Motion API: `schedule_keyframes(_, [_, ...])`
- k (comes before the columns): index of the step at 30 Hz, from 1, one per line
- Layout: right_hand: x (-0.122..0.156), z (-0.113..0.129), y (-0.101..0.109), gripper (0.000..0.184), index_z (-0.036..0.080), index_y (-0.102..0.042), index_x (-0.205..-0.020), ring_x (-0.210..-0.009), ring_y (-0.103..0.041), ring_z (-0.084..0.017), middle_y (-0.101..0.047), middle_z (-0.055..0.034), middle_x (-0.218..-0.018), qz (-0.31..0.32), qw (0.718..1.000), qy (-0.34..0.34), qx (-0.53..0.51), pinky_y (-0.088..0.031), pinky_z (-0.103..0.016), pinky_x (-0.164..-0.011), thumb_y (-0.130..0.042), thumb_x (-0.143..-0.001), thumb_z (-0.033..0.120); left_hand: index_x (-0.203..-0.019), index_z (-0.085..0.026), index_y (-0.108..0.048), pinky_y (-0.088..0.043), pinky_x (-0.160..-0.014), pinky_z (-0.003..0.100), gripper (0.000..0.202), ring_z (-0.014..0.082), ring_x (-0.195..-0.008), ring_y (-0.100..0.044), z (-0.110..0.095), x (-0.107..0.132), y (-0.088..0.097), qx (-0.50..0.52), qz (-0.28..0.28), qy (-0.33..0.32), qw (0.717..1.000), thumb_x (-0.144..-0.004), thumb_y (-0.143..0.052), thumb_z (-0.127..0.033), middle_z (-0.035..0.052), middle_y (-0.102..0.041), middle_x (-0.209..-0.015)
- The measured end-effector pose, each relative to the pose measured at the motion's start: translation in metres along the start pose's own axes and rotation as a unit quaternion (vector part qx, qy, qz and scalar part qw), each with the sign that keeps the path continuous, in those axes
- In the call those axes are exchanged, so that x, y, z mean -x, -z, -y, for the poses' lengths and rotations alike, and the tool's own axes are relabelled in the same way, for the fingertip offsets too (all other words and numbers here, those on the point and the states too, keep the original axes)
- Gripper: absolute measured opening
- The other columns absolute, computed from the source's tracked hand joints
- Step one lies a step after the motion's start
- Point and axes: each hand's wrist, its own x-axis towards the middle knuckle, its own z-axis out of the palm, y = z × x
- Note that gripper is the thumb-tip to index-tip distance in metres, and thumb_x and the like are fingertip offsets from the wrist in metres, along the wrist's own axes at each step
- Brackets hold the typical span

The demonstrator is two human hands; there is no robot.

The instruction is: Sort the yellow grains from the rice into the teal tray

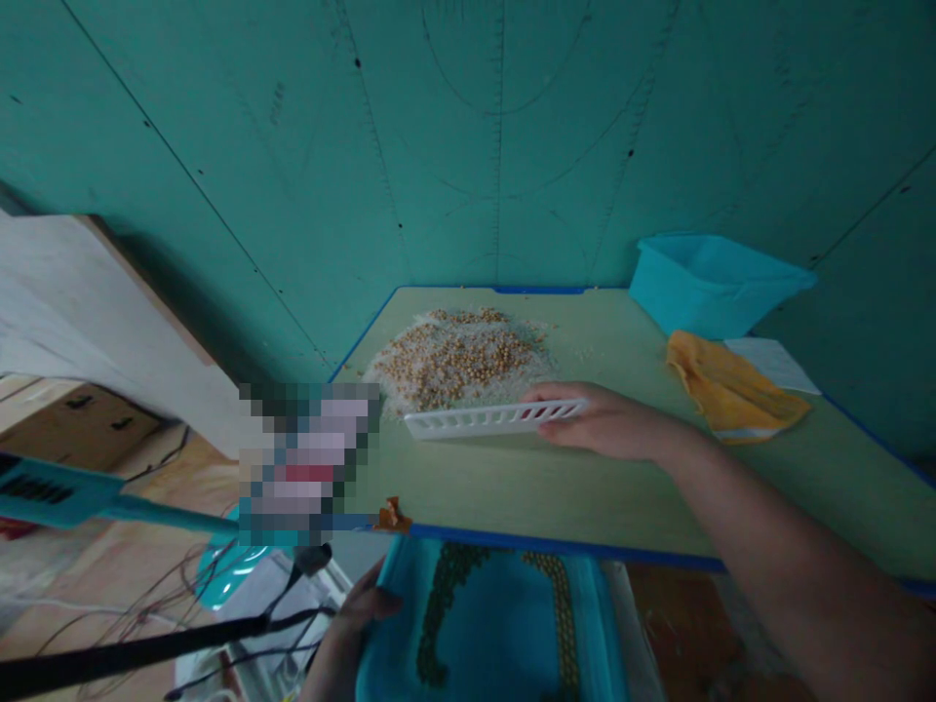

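Observation:
My right hand [585, 419] is closed on the right end of a white slotted plastic tray [468, 419], seen edge-on just over the table. Behind the tray spreads a heap of white rice-like grains mixed with round tan beans [468, 361]. At the table's front edge, my left hand [372, 600] grips the left rim of a blue basin [489, 624]. Inside the basin, dark green beans [439, 624] lie in a curved band on the left and yellowish beans [565, 624] in a strip on the right. Part of my left hand's fingers is hidden.
An orange cloth [731, 390] lies on the right of the table [621, 497], before a turquoise bin [717, 283]. A pixelated patch covers something at the table's left. Below left are a turquoise fan-like stand [175, 512], a black strap [175, 639] and loose cables.

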Motion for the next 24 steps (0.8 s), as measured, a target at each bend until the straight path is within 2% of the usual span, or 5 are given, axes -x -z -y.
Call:
schedule_keyframes(3, [-0.004,-0.005,0.000,0.018,0.021,-0.059,-0.087,-0.080,-0.054,-0.017,-0.061,-0.0013,-0.084,-0.051,0.998,0.010,-0.041,-0.041,-0.030,-0.074,-0.054,-0.070,0.020,-0.049,-0.019,-0.069,-0.040,-0.046,0.031,0.030,0.0150,-0.035,-0.045,0.002,-0.002,0.003,-0.012,0.004,-0.001,1.000,-0.032,-0.063,0.004,-0.0043,-0.054,-0.027])
schedule_keyframes(6, [-0.010,-0.010,0.002,0.022,0.021,-0.059,-0.090,-0.092,-0.054,-0.019,-0.062,-0.0020,-0.091,-0.138,0.984,0.020,-0.114,-0.037,-0.035,-0.086,-0.056,-0.068,0.020,-0.049,-0.018,-0.068,-0.040,-0.046,0.031,0.030,0.0156,-0.036,-0.046,0.003,-0.003,0.005,-0.021,0.008,0.000,1.000,-0.030,-0.061,0.004,-0.0048,-0.053,-0.028])
schedule_keyframes(12, [-0.017,-0.016,0.011,0.032,0.021,-0.054,-0.098,-0.094,-0.054,-0.018,-0.063,-0.0008,-0.092,-0.289,0.921,0.066,-0.253,-0.036,-0.037,-0.089,-0.056,-0.065,0.018,-0.052,-0.017,-0.068,-0.038,-0.044,0.029,0.028,0.0138,-0.035,-0.044,0.002,-0.004,0.004,-0.028,0.007,0.004,1.000,-0.033,-0.063,0.002,-0.0042,-0.053,-0.029])
schedule_keyframes(18, [-0.022,-0.019,0.008,0.030,0.019,-0.057,-0.090,-0.085,-0.057,-0.018,-0.065,-0.0005,-0.084,-0.341,0.905,0.034,-0.253,-0.038,-0.034,-0.083,-0.055,-0.060,0.014,-0.042,-0.018,-0.064,-0.037,-0.043,0.028,0.022,0.0144,-0.036,-0.045,-0.001,-0.004,0.001,-0.036,0.005,0.013,0.999,-0.030,-0.065,0.001,-0.0036,-0.054,-0.029])
schedule_keyframes(24, [-0.024,-0.020,0.003,0.027,0.018,-0.058,-0.087,-0.081,-0.057,-0.017,-0.065,-0.0013,-0.084,-0.328,0.920,0.022,-0.213,-0.039,-0.032,-0.080,-0.054,-0.061,0.016,-0.046,-0.019,-0.066,-0.039,-0.046,0.028,0.024,0.0144,-0.038,-0.046,-0.002,0.000,-0.001,-0.026,-0.002,0.009,1.000,-0.031,-0.066,0.000,-0.0047,-0.055,-0.031])
